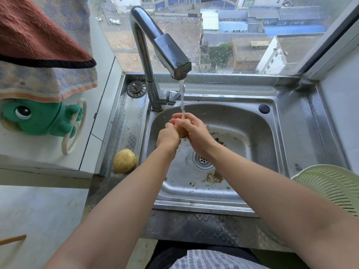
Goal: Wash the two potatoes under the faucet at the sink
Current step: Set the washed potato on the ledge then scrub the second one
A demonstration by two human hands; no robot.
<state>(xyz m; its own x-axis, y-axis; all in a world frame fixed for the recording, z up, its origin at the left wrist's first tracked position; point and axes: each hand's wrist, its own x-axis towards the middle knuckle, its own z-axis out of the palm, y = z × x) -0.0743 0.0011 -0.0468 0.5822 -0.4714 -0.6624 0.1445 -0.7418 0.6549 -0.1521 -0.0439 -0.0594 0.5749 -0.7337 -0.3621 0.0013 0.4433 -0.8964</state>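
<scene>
Head view: steel sink [242,121] under window, debris specks around drain [203,159], wet steel ledges each side. Faucet [167,49] running; water stream [182,100] lands on fingers. Left hand [168,137] and right hand [196,133] together, fingers curled closed round one potato [180,130], held mid-basin above drain. Second potato [125,161] on ledge, left of left fingers, well apart, beside basin rim. Green colander [330,187] right of right fingers, at counter edge. Open basin room below and right of hands.
</scene>
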